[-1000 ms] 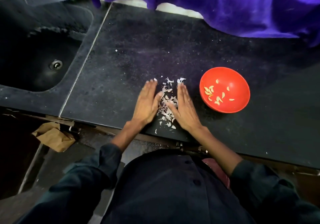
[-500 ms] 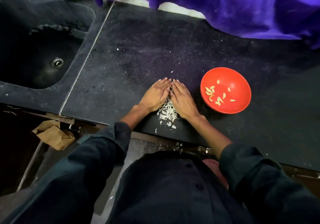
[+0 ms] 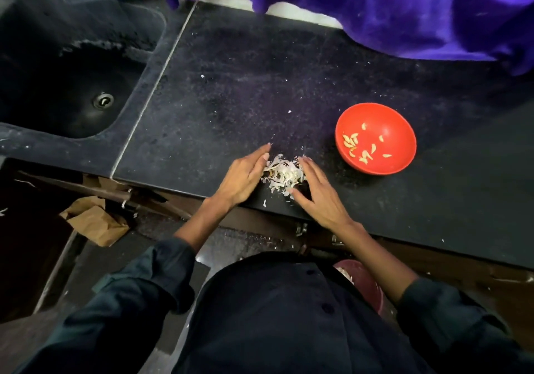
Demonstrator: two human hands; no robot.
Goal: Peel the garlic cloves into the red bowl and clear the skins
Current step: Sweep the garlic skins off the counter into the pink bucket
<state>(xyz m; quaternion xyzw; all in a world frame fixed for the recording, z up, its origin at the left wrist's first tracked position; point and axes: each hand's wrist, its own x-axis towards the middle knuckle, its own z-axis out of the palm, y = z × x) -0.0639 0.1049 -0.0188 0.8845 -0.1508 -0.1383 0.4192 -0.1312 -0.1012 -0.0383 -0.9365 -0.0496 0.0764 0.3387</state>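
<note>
Dark stone counter (image 3: 289, 84) carries a small heap of skins (image 3: 281, 175) close to its near edge, and to gather it well both palms should stay low and slide inward together, so no flake slips under them or falls off the edge. Left hand (image 3: 245, 175) and right hand (image 3: 318, 194) lie on either side of the heap, fingers straight and nearly together, touching the skins but gripping nothing. Peeled cloves (image 3: 361, 148) lie in the bowl (image 3: 401, 131), which stands to the right, near but apart from the hands.

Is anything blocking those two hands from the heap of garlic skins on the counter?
Nothing visible does. The left hand and right hand flank the garlic skins near the counter's front edge, fingers straight, touching the pile's sides. The red bowl sits apart, to the right.
</note>
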